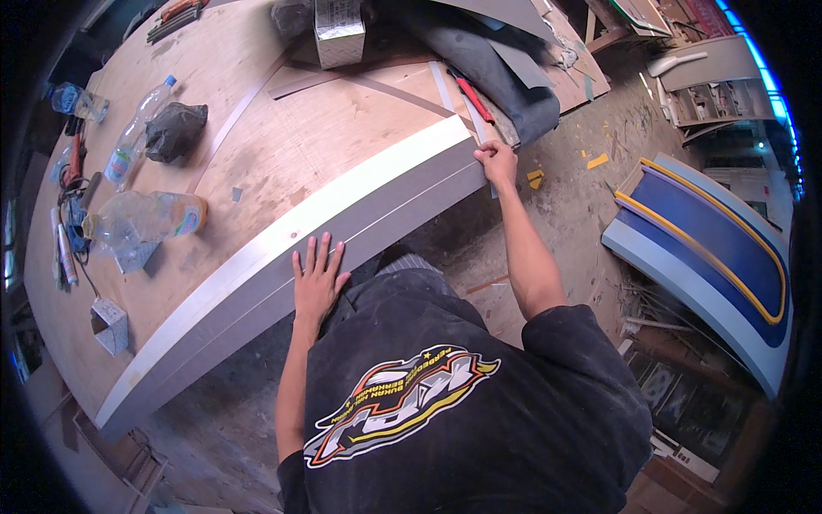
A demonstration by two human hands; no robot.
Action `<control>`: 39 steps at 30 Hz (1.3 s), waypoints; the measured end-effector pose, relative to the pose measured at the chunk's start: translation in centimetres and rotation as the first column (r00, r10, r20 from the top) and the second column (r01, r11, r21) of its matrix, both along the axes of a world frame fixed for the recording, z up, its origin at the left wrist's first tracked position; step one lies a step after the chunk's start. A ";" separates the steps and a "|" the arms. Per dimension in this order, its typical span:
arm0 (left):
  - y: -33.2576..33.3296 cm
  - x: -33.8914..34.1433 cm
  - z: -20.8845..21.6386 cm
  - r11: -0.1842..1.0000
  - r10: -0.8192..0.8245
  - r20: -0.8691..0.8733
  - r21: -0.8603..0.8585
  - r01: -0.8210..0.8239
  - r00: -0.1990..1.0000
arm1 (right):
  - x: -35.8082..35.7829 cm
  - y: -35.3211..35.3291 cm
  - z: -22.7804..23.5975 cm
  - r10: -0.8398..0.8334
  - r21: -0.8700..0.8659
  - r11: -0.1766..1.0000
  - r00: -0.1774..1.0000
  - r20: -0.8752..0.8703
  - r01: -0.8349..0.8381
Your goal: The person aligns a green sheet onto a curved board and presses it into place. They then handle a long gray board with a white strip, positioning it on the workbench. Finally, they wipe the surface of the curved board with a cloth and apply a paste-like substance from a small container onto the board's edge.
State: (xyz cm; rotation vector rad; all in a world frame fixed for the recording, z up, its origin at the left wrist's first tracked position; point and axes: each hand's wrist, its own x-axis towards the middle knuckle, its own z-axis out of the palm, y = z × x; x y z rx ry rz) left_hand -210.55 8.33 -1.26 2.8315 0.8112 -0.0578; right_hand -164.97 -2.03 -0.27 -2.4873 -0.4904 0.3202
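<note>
We seem to be at a setting or smoothing step on the long grey-faced panel [394, 201], which lies along the near edge of the tabletop [291, 171], under both our hands. Our left hand [318, 278] rests flat on the grey face, fingers spread, gripping nothing. Our right hand [497, 163] pinches the panel's right end corner between thumb and curled fingers; whether a loose facing strip is also caught there, we cannot tell. As we judge it, the next move calls for firm, even pressure from the left palm while the right pinch keeps that end lined up.

Counting, we have one panel, with one pale line along its grey face and one white upper side. Just beyond the right hand lies one red-handled cutter [473, 98]. Well to the left of and beyond the left hand we count three clear plastic bottles, the biggest [145, 218] on its side with orange liquid in it, and one crumpled black plastic bag [175, 133]; a fourth bottle may sit farther left. We make out three silver textured boxes: one open box [111, 325] left of the left hand, one partly hidden below the biggest bottle, one far beyond both hands. Right of the right hand stands one blue curved panel [706, 231] with yellow trim.
</note>
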 end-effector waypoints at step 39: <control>4.5 -27.1 -0.8 0.657 0.753 -0.034 0.097 -0.747 0.658 | 1.5 -2.4 -3.4 0.261 0.126 0.959 0.964 -0.059 -0.252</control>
